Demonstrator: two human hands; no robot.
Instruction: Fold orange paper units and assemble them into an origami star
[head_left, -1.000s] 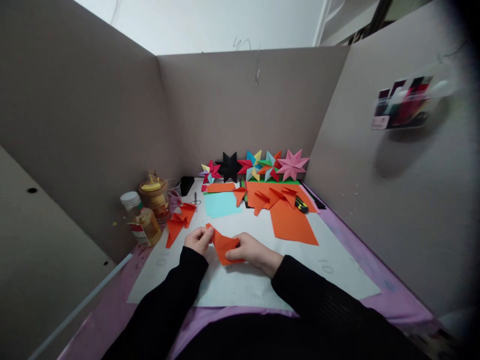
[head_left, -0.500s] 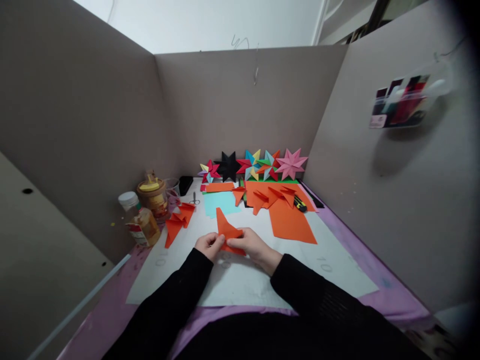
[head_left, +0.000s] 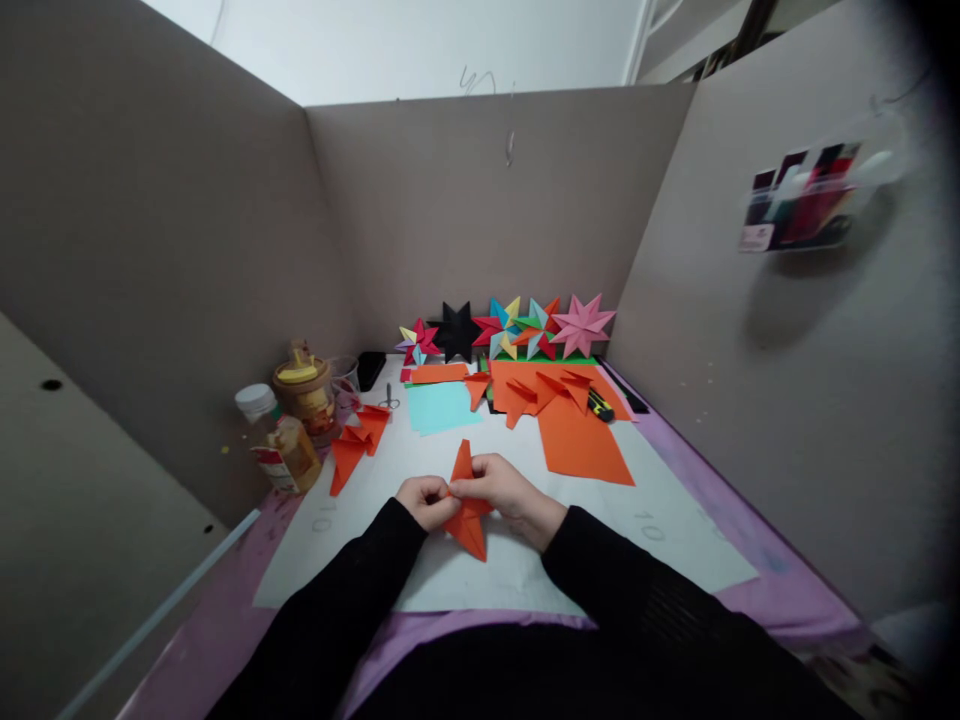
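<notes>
Just above the white sheet [head_left: 510, 585], an orange folded paper piece [head_left: 469, 530] is held between my two hands, one point up and another hanging down. My left hand [head_left: 426, 502] pinches its left edge. The fingers of my right hand [head_left: 510, 495] are closed on the right side, with the thumb across the front; some fingertips are hidden behind the paper. More orange folded pieces [head_left: 358, 440] lie to the left, and several others [head_left: 523, 400] rest farther back on orange paper sheets [head_left: 585, 450].
Finished paper stars [head_left: 583, 328] stand along the back panel. Light-blue paper [head_left: 442, 408], scissors [head_left: 389, 398] and a yellow-black cutter [head_left: 599, 406] lie before them. At left stand a glue bottle [head_left: 281, 445], a brown jar [head_left: 306, 395] and a clear cup [head_left: 345, 375]. Grey panels enclose the table.
The orange folded piece has been turned in my hands; a point now hangs toward me, and its upper point sits farther right and lower. My hands stay nearly in place.
</notes>
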